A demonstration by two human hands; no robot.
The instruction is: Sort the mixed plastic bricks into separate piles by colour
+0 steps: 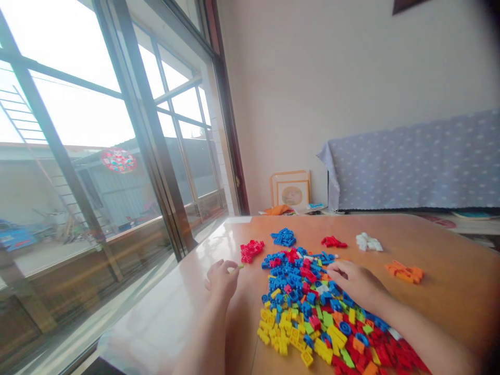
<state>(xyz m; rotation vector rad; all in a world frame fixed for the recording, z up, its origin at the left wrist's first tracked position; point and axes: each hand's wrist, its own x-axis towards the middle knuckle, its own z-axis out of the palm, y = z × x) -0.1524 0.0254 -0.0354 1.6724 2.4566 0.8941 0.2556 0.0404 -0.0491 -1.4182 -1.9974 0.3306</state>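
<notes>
A large pile of mixed toy building bricks (297,291) lies on the table in front of me, mostly blue, yellow and red. To the left of the pile, my left hand (222,277) is raised a little, thumb and fingers closed on a small yellow-green brick (240,266) whose tip sticks out. My right hand (353,281) reaches over the pile's right edge with curled fingers close to blue and orange bricks. What those fingertips grip, if anything, is hidden.
Beyond the pile lie small single-colour heaps: pink-red bricks (252,251), blue bricks (284,237), red bricks (333,241), white bricks (368,242) and orange bricks (405,272). A window (117,156) flanks the table (449,312) on the left. Picture frames (290,174) lean against the back wall.
</notes>
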